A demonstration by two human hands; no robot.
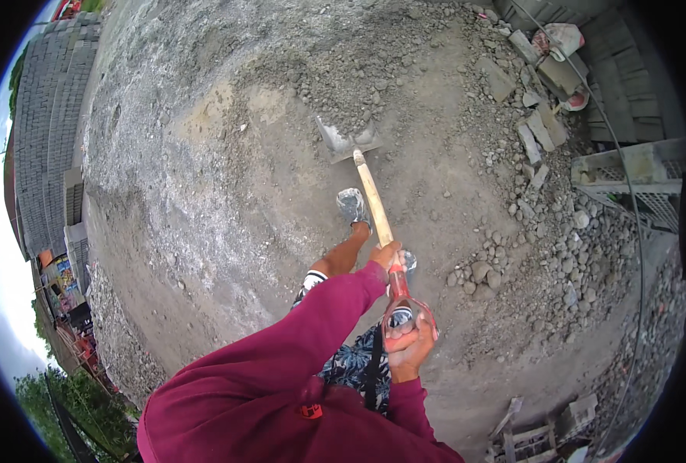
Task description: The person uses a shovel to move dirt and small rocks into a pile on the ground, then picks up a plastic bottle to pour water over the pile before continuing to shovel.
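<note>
A shovel [374, 199] with a pale wooden shaft and a red D-shaped handle runs away from me. My left hand [387, 255] is closed round the shaft just above the red part. At the near end, my right hand [412, 345] grips the D-handle. The metal blade [350, 141] lies low on the ground, its far edge against loose grey gravel [343, 85], with some gravel at its front. My foot in a grey shoe [351, 205] stands left of the shaft, close behind the blade.
Broken concrete slabs [542, 127] and loose stones [563, 262] lie to the right. A dark cable [625, 154] crosses there, near a pale slotted crate [628, 174] and a sack [563, 38]. Stacked grey blocks [49, 116] stand far left. Wooden scraps [532, 440] lie at lower right.
</note>
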